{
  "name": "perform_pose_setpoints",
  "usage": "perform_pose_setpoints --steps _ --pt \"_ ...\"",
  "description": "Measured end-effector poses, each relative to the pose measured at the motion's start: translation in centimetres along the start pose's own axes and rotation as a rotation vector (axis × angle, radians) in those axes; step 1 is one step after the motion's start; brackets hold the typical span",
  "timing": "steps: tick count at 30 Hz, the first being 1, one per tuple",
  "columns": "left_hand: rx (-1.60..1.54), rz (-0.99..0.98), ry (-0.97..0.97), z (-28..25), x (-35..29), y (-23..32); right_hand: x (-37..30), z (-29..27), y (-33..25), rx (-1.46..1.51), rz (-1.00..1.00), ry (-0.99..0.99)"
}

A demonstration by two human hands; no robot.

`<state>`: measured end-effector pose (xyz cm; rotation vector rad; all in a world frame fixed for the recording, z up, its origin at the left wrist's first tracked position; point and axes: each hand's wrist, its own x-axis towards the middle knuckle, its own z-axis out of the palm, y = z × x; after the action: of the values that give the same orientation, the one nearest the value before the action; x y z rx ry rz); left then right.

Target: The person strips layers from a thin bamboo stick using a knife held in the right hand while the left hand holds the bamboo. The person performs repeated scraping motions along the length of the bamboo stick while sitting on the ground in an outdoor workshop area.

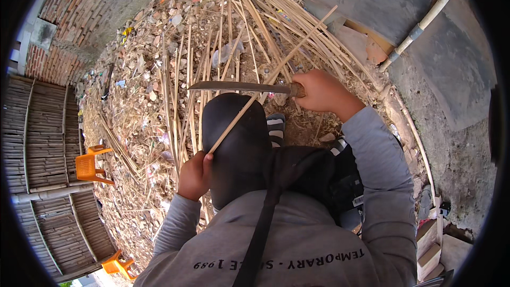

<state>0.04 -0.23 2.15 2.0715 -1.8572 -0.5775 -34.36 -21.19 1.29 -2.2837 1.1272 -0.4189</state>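
My left hand [195,175] is closed round the near end of a long, narrow bamboo strip [232,125]. The strip slants up and away to the right, over my dark-clad knee [234,111]. In my right hand [317,91] is the handle of a machete [241,87], its long blade pointing left. The blade lies across the strip just beyond my knee; whether it touches the strip I cannot tell. My right fingers wrap the handle and hide most of it.
Many split bamboo strips [313,40] lie on the rubble-strewn ground ahead and to the right. More strips [178,85] lie left of my knee. Orange plastic chairs [91,166] stand by a bamboo wall [45,133] at left. A grey wall [451,74] with a pipe [422,25] rises at right.
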Motion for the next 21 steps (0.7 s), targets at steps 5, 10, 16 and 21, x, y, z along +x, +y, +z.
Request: perform_pose_setpoints --steps 5,10,16,21 --pt "-0.022 0.016 0.017 -0.2 0.0 0.3 -0.1 -0.5 -0.2 -0.017 0.014 -0.022" --pt "-0.020 0.015 0.012 -0.1 0.0 0.2 -0.3 -0.5 0.0 0.033 0.005 0.030" --pt "-0.027 0.028 0.018 0.0 0.1 0.2 -0.2 -0.8 0.1 -0.057 -0.035 0.070" --pt "-0.009 -0.007 0.002 0.0 0.0 0.0 -0.2 -1.3 0.1 -0.253 -0.119 0.211"
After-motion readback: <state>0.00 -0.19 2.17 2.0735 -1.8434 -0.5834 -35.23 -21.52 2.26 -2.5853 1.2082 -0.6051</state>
